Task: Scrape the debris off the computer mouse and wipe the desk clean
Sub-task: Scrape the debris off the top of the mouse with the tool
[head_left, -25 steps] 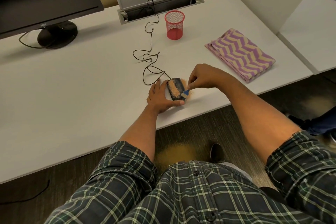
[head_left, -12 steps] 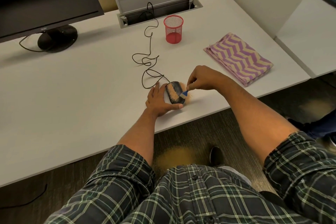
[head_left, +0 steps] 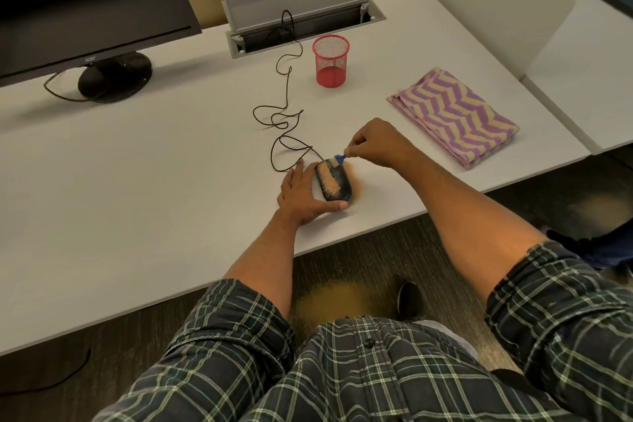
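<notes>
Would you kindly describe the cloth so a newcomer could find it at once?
Start at the white desk and look to its right end, past the red mesh pen cup. The folded cloth lies flat there, apart from both hands. It is the only soft item, with purple and cream zigzag stripes.

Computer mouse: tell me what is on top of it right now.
A strip of tan granular debris lies along the top of the computer mouse. The small blue scraper, pinched by the right hand, touches its far end. The left hand covers its left side.
</notes>
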Demonstrator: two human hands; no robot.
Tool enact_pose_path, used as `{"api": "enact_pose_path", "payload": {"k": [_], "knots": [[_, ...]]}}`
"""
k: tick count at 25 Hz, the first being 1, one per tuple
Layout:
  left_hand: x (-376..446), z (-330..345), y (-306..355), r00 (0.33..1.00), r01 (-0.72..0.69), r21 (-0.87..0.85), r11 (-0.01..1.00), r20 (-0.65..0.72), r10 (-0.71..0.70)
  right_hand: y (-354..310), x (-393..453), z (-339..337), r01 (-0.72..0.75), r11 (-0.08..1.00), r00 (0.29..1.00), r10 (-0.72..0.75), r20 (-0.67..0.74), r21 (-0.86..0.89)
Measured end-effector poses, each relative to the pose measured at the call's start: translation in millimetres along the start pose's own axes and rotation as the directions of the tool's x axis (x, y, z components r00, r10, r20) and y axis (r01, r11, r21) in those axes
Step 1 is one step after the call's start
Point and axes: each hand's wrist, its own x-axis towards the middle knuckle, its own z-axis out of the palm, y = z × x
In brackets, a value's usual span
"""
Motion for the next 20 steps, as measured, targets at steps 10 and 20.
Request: {"api": "enact_pose_path", "payload": {"k": [10,20], "knots": [[1,1,-1,1.000,-0.008,0.008,1.000,-0.013,0.008,-5,10,23,-0.088,0.996,0.994,0.087,-0.059,-0.007],[1,0,-1,1.000,-0.001,-0.004,1.000,0.003,0.001,1,10,15,-0.157,0.987,0.985,0.153,-0.085,-0.045]]}}
